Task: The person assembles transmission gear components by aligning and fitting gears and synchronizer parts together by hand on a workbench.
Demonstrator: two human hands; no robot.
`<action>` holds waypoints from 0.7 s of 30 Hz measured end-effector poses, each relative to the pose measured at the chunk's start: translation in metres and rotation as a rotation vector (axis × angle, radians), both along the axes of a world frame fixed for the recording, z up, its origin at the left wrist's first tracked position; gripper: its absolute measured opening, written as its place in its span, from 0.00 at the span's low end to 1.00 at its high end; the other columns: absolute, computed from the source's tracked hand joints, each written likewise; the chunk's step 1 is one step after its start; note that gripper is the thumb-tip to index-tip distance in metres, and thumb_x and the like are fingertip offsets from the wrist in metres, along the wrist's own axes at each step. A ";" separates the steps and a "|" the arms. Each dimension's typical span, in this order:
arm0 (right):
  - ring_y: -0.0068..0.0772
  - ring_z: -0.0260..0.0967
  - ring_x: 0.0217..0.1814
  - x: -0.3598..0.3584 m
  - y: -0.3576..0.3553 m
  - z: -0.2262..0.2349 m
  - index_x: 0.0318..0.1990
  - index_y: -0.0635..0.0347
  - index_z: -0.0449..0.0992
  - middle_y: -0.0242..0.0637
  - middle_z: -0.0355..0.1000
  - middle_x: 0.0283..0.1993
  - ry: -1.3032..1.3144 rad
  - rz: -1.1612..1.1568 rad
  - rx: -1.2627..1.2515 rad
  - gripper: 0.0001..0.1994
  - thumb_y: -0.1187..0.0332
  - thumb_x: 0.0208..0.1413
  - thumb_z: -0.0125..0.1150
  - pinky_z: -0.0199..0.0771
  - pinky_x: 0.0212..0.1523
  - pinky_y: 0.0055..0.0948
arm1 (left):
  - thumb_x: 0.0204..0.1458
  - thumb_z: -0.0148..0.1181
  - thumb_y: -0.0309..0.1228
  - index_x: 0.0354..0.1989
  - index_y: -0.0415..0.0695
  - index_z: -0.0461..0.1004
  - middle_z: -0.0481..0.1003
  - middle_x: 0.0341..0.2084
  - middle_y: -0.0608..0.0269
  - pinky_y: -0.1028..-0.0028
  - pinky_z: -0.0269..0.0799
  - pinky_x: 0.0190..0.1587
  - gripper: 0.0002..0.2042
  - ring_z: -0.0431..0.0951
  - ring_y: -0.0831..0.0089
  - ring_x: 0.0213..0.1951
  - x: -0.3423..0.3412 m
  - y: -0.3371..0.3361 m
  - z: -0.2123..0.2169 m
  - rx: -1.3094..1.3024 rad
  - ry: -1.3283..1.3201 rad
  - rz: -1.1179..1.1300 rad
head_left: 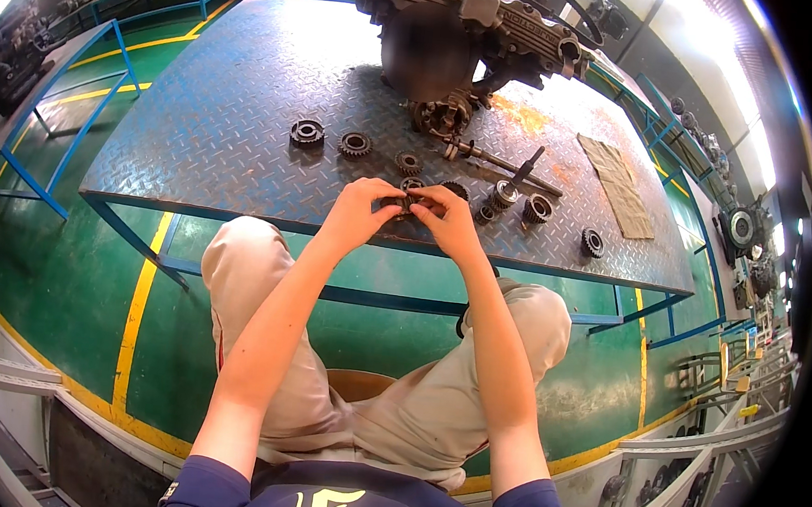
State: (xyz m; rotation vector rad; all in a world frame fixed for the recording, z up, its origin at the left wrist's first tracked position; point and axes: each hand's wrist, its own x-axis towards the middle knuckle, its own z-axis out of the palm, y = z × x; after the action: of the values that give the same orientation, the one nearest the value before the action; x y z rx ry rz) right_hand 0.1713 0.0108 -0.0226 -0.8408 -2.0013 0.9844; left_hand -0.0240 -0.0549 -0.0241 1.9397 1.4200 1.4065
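Observation:
My left hand (pixel 364 207) and my right hand (pixel 445 216) meet at the near edge of the steel table, thumbs and fingers closed on a small dark round metal part (pixel 412 185). The fingers cover most of it, so its exact kind does not show. Just beyond my fingers lies a small gear (pixel 409 162). Another dark gear (pixel 455 190) is partly hidden by my right hand. Farther left sit a toothed ring (pixel 307 133) and a gear (pixel 356 144). To the right, a shaft with gears (pixel 503 196) stands tilted beside another gear (pixel 538 208).
An engine block (pixel 475 18) occupies the far side of the table (pixel 233 132). A long shaft (pixel 505 166) lies in front of it. At right are a folded tan cloth (pixel 616 188) and a single gear (pixel 591 242). My knees are close to the near edge.

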 end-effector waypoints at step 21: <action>0.26 0.73 0.44 -0.001 0.005 -0.010 0.54 0.61 0.78 0.36 0.75 0.48 0.055 0.027 -0.049 0.16 0.74 0.57 0.65 0.72 0.44 0.23 | 0.50 0.67 0.27 0.45 0.40 0.81 0.81 0.42 0.56 0.66 0.72 0.48 0.13 0.78 0.58 0.45 0.000 0.003 -0.003 -0.025 -0.018 0.011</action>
State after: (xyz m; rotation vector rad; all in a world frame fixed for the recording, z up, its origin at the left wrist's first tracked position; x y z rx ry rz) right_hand 0.1703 0.0154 -0.0324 -0.8059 -1.9533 1.0642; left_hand -0.0237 -0.0520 -0.0267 1.9019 1.4353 1.4016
